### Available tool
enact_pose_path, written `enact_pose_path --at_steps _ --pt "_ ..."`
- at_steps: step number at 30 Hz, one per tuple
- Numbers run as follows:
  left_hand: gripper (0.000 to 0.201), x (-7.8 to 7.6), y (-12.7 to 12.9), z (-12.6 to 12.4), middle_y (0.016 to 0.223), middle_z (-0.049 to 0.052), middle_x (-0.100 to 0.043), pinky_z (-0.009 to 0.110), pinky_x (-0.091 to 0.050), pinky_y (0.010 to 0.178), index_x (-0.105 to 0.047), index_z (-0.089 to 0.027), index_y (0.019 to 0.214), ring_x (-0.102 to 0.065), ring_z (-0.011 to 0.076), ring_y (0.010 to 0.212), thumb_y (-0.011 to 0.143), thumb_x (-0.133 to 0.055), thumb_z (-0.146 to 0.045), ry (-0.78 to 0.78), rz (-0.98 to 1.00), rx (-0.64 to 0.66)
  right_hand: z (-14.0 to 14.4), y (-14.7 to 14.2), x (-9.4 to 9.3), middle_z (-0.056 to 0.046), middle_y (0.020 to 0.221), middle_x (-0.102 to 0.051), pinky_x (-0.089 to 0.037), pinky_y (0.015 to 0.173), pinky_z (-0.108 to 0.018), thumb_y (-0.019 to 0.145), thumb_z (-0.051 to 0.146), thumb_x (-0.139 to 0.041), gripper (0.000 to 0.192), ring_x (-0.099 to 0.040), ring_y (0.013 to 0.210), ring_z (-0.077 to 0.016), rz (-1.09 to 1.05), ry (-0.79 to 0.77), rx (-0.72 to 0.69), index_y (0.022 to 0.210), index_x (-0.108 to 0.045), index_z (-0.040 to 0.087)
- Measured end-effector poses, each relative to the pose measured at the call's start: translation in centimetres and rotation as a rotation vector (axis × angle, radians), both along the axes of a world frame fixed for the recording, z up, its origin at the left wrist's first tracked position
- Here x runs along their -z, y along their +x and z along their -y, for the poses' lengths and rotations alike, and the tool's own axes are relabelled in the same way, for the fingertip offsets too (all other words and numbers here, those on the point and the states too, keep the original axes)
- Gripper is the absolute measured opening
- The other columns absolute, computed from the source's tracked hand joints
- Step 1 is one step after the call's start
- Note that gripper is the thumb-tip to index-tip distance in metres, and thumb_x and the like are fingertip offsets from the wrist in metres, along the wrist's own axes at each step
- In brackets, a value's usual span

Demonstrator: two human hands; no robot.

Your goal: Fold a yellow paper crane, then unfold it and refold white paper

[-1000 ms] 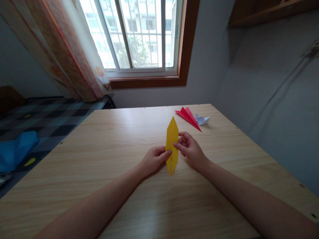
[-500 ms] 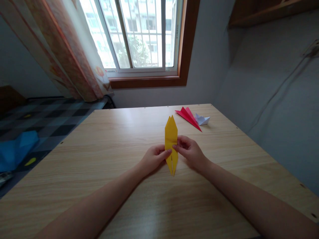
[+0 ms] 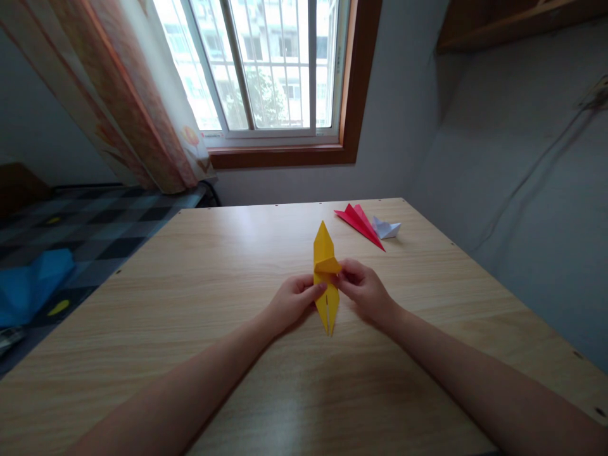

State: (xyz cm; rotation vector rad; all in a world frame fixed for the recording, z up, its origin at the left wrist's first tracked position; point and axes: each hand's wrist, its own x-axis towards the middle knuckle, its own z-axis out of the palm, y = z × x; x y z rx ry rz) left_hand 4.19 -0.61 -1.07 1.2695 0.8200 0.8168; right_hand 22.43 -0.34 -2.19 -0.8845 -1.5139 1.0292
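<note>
The yellow paper (image 3: 326, 278), folded long and narrow, lies near the middle of the wooden table (image 3: 199, 304), pointing toward 12 o'clock. The left hand (image 3: 292, 304) pinches its left edge, thumb and fingers closed on the paper. The right hand (image 3: 363, 291), at 3 o'clock of the paper, grips a small flap bent over to the right, fingers clamped on it. At 1 o'clock, well apart, lie a red folded paper (image 3: 358, 223) and, just beside it, a white folded paper (image 3: 387, 228).
</note>
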Motion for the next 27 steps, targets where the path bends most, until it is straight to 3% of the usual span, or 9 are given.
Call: enact_pose_path --at_steps 5,16,21,27 --pt "0.042 -0.11 0.09 -0.11 0.080 0.005 -0.066 0.026 -0.040 0.068 -0.073 -0.011 0.087 -0.054 0.0161 0.073 0.072 -0.076 -0.050 0.044 0.001 -0.027 0.16 0.14 -0.27 -0.002 0.082 -0.061 -0.041 0.067 -0.029 0.082 0.021 -0.064 0.018 -0.052 0.073 -0.0152 0.051 0.046 0.000 0.096 -0.075 0.022" --pt "0.032 0.04 0.14 -0.37 0.084 0.006 -0.070 0.029 -0.042 0.077 -0.074 -0.012 0.088 -0.058 0.0194 0.081 0.075 -0.072 -0.040 0.015 0.069 0.017 0.45 0.09 -0.39 0.000 0.080 -0.052 -0.043 0.052 -0.024 0.082 0.011 -0.055 0.024 -0.051 0.058 -0.0092 0.045 0.106 -0.044 0.086 -0.075 0.022" --pt "0.027 0.67 0.15 -0.70 0.083 0.007 -0.071 0.027 -0.042 0.068 -0.074 -0.011 0.089 -0.059 0.0190 0.077 0.079 -0.061 -0.032 -0.057 0.134 0.013 0.47 0.14 -0.36 -0.001 0.080 -0.052 -0.045 0.053 -0.024 0.081 0.009 -0.054 0.026 -0.053 0.062 -0.0106 0.071 0.125 -0.027 0.086 -0.075 0.022" --pt "0.042 0.32 0.30 -0.71 0.083 0.010 -0.072 0.028 -0.044 0.065 -0.073 -0.011 0.089 -0.064 0.0224 0.078 0.080 -0.059 -0.049 -0.143 0.158 0.025 0.59 0.19 -0.46 -0.001 0.080 -0.054 -0.045 0.059 -0.025 0.082 0.008 -0.053 0.025 -0.054 0.069 -0.0127 0.124 0.157 -0.013 0.085 -0.074 0.022"
